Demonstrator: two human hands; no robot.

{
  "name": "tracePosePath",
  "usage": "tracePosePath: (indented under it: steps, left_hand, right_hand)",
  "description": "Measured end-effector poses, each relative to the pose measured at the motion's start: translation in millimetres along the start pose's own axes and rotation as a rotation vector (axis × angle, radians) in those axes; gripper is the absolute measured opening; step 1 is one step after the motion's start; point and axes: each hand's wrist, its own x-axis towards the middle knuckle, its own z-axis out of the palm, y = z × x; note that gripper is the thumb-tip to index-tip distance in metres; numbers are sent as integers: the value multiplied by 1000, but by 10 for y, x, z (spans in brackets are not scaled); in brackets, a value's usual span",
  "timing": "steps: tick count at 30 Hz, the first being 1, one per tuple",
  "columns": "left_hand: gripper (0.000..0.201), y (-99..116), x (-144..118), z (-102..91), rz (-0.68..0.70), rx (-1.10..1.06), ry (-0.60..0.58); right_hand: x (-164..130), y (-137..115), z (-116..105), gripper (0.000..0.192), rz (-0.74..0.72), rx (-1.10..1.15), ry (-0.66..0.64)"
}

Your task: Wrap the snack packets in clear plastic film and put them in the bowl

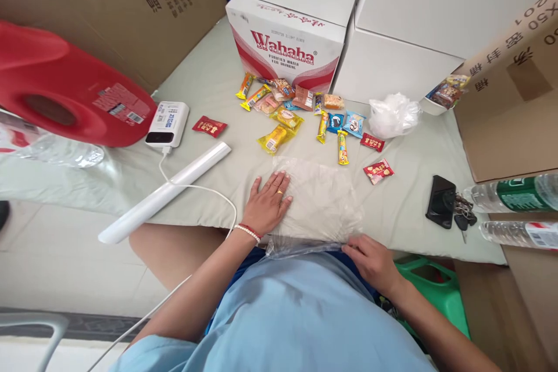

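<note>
A clear plastic bag (320, 195) lies spread on the cloth-covered table (209, 183), its near edge hanging over the front. My left hand (268, 202) rests flat on the bag's left side, fingers stretched out. At the bag's near right corner, my right hand (368, 258) pinches the plastic between thumb and fingers. Beyond the bag are several wrapped snacks, among them a yellow packet (276, 137), a thin yellow stick pack (342, 147) and a blue packet (354, 124). Red packets lie to the right (379, 171) and left (210, 126).
A white tube (165, 193) lies left, crossed by a cable from a power bank (168, 123). A red jug (74, 93) stands behind. A Wahaha box (285, 40) backs the snacks. A crumpled bag (394, 115), phone (441, 201), keys (464, 209) and bottles (518, 193) are right.
</note>
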Motion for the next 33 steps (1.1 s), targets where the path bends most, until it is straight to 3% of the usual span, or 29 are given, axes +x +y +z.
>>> tracePosePath:
  steps: [3, 4, 6, 9, 13, 16, 19, 23, 27, 31, 33]
  left_hand:
    - [58, -5, 7, -20, 4, -5, -14]
    - [57, -7, 9, -32, 5, -9, -14]
    - [57, -7, 5, -61, 4, -15, 3]
    - [58, 6, -38, -95, -8, 1, 54]
    - [62, 9, -178, -73, 7, 68, 46]
    - [67, -44, -298, -40, 35, 123, 18]
    - [72, -124, -371, -32, 26, 163, 31]
    - [79, -181, -383, -34, 37, 177, 31]
    - [81, -173, -365, -33, 48, 179, 24]
    - [85, -171, -364, -52, 66, 184, 9]
    - [87, -171, -367, -62, 70, 183, 3]
  right_hand:
    - [-77, -39, -150, 25, -12, 167, -196]
    - [-54, -30, -201, 22, 25, 237, -209]
    - [70, 38, -290, 22, 205, 304, -71]
    - [430, 268, -334, 34, 559, 229, 208]
    - [1036, 612, -197, 56, 816, 164, 120]
    - [1358, 747, -35, 52, 776, 147, 119]
    - [1470, 839, 36, 37, 688, 89, 170]
    - [1541, 1027, -129, 32, 730, -75, 135]
    - [1872, 1135, -330, 41, 769, -151, 178]
    - [2272, 1061, -309, 50, 817, -233, -106]
    - [2400, 1013, -301, 45, 832, -283, -219]
